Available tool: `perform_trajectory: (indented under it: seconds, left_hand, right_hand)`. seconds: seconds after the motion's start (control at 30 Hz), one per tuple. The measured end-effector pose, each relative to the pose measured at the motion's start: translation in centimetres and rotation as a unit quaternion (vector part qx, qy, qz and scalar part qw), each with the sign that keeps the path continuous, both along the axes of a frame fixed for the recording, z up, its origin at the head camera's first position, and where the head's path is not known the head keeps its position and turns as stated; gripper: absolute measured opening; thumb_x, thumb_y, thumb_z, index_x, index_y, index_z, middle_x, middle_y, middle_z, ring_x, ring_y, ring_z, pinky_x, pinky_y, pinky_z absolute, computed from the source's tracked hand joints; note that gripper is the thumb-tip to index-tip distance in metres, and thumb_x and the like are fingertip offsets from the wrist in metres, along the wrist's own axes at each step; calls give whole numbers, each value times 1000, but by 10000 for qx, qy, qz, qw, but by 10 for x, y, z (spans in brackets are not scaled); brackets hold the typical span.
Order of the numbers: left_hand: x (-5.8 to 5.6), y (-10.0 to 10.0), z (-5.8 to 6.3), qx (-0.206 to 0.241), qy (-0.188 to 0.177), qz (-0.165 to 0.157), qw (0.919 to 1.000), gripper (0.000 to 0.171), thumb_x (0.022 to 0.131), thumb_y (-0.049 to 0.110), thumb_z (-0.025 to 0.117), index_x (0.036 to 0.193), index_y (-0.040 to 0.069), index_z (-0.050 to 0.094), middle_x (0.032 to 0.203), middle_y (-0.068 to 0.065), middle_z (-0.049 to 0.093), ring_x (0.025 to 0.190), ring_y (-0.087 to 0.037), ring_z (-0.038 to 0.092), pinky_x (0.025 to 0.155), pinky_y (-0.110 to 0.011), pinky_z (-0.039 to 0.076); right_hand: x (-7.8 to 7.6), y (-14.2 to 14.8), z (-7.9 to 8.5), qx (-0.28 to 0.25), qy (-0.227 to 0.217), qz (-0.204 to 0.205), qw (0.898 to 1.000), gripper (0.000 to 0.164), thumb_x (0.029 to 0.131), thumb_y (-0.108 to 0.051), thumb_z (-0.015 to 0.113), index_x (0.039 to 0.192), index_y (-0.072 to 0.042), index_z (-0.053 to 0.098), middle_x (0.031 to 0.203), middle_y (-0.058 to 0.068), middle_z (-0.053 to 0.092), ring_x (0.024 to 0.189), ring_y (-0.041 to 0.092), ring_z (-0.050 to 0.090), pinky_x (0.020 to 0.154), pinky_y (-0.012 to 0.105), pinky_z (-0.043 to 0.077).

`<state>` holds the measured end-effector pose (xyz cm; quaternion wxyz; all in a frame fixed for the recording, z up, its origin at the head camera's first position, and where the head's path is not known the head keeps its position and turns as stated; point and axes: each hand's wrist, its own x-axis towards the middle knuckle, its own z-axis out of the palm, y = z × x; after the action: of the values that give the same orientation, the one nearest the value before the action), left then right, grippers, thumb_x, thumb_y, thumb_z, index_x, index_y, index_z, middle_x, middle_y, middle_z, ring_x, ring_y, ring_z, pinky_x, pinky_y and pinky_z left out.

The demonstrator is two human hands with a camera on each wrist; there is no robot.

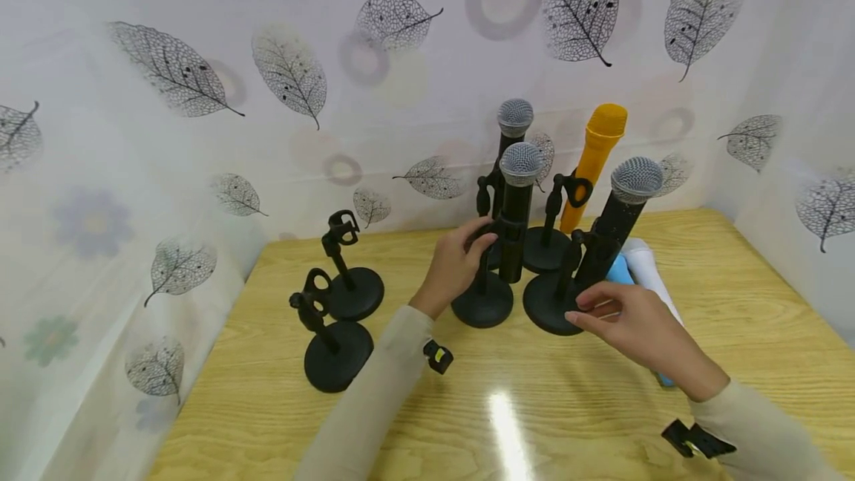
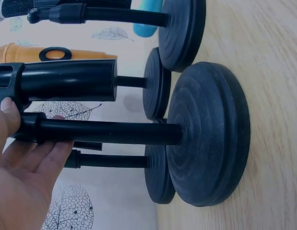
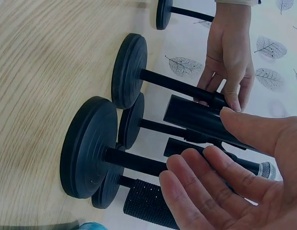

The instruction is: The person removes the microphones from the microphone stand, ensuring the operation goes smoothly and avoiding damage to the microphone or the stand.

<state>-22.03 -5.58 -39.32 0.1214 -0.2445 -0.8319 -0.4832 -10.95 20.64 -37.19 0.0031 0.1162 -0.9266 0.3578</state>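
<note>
My left hand (image 1: 454,266) grips a black microphone stand (image 2: 110,132) near its top, thumb and fingers around the joint below the clip. In that clip sits a black microphone (image 1: 516,206) with a silver mesh head, upright in the head view. My right hand (image 1: 628,325) is beside the front right stand (image 1: 551,310), fingers loosely bent and thumb apart, with nothing held. That stand carries a tilted microphone (image 1: 617,214) with a silver head; its handle looks studded in the right wrist view. The left hand (image 3: 230,62) also shows there, beyond the right fingers.
Behind are another silver-headed microphone (image 1: 515,121) on a stand and an orange microphone (image 1: 594,162) at a stand's clip. White (image 1: 648,266) and blue (image 1: 620,270) handles lie at right. Two stands with bare clips, one rear (image 1: 357,294) and one front (image 1: 339,356), stand left.
</note>
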Motion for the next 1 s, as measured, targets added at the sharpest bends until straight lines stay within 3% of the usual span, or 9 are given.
perform_trajectory:
  seconds: [0.37, 0.73, 1.0]
  left_hand:
    - [3, -8, -2, 17, 269, -84, 9996, 34, 102, 20, 62, 131, 4, 66, 126, -11, 69, 107, -20, 70, 91, -29, 54]
    - [18, -15, -1, -18, 185, -99, 9998, 32, 102, 20, 63, 129, 4, 67, 113, -10, 73, 91, -17, 72, 81, -28, 56]
    - [29, -21, -2, -62, 267, -201, 9994, 32, 102, 20, 61, 129, 3, 67, 111, -11, 73, 91, -16, 72, 80, -27, 56]
  right_hand:
    - [-5, -6, 0, 3, 16, -1, 10000, 35, 91, -36, 78, 106, -5, 73, 95, 1, 74, 83, 17, 71, 70, 34, 57]
    - [-11, -18, 9, -199, 144, 80, 9997, 40, 93, -38, 76, 112, -4, 72, 100, 4, 75, 86, 19, 72, 71, 32, 58]
    - [-15, -32, 18, -718, 137, 272, 9970, 44, 94, -35, 75, 121, -1, 68, 114, 15, 71, 95, 23, 72, 74, 25, 58]
